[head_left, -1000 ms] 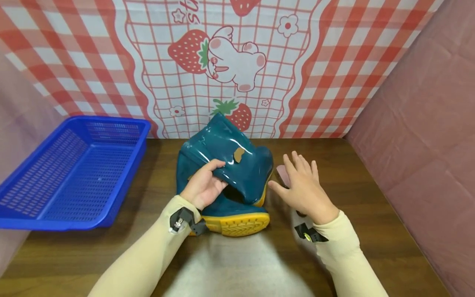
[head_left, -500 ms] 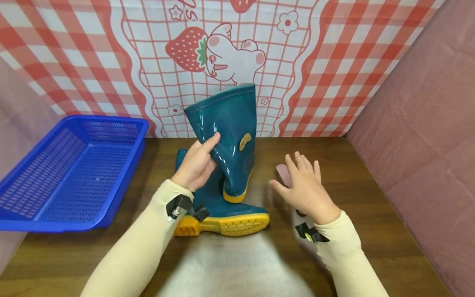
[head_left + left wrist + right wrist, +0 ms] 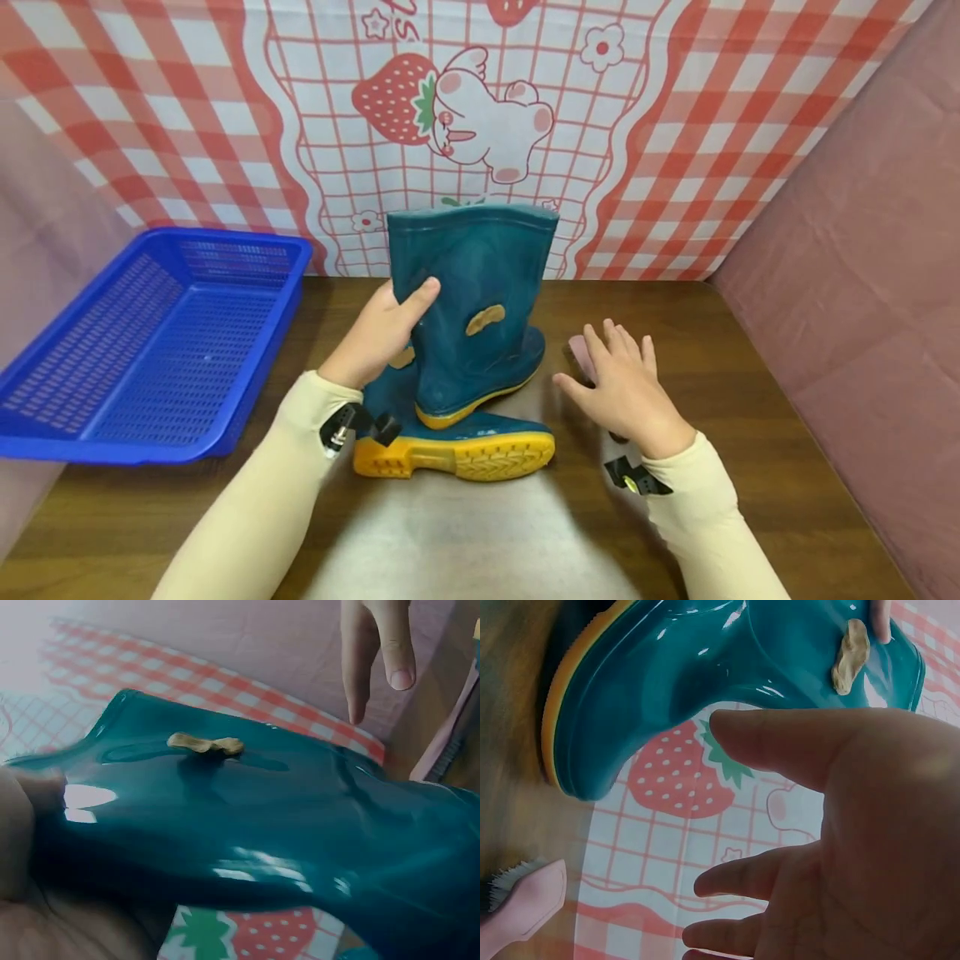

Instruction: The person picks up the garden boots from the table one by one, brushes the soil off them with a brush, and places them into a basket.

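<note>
In the head view my left hand [image 3: 375, 333] grips the shaft of a teal rubber boot [image 3: 480, 258], thumb on the near side. The boot stands roughly upright, toe to the right, with a brown, mud-like lump [image 3: 485, 319] on its shaft. A second teal boot [image 3: 450, 457] lies on its side in front, yellow sole facing me; a brown lump [image 3: 402, 358] shows near my left wrist. My right hand [image 3: 626, 396], fingers spread and holding nothing, hovers to the right. Partly beneath it is a brush [image 3: 532, 904] with a pink handle and bristles.
A blue plastic basket [image 3: 247, 408] with mesh walls stands on the left of the wooden table [image 3: 720, 375]. Behind the table hangs a red-and-white checked cloth [image 3: 712, 150] with strawberries. Pink fabric [image 3: 847, 275] borders the right side.
My left hand has raised the tipped-over boot and turned it upright, swinging its toe to the right. The second boot still lies on its side. My right hand has barely moved.
</note>
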Tool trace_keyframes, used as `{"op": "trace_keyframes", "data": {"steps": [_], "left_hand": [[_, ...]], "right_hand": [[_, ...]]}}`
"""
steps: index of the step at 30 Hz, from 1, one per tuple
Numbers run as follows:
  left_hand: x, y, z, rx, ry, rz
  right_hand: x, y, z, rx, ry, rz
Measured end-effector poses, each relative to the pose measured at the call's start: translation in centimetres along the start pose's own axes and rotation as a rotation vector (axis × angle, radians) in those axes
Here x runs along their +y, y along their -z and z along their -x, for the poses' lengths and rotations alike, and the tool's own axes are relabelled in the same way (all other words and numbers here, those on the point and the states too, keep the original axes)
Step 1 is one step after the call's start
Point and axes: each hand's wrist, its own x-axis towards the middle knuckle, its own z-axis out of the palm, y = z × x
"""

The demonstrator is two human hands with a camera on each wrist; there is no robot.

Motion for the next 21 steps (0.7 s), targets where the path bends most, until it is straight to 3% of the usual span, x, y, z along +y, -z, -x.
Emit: {"op": "trace_keyframes", "data": {"steps": [3, 7, 12, 16, 19, 21], "left_hand": [[-0.9, -0.1, 0.4, -0.035, 0.016, 0.033], [-1.7, -0.5, 0.8, -0.085, 0.036, -0.007], [-1.7, -1.2, 0.8, -0.007, -0.011, -0.145], [-1.6, -0.9, 0.6, 0.082, -0.089, -0.173], [-1.5, -0.2, 0.8, 0.101, -0.117, -0.170], [-1.5, 0.3, 0.9, 0.081, -0.110, -0.178]], "right_hand": [[0.3, -0.1, 0.1, -0.010, -0.010, 0.000], [0.6, -0.2, 0.1, -0.013, -0.033, 0.042], [1.0, -0.2, 0.1, -0.013, -0.057, 0.161], [1.6, -0.1, 0.0, -0.047, -0.074, 0.169], [2.0, 0.0, -0.2, -0.090, -0.114, 0.140], [2.2, 0.1, -0.2, -0.130, -0.158, 0.125]]}}
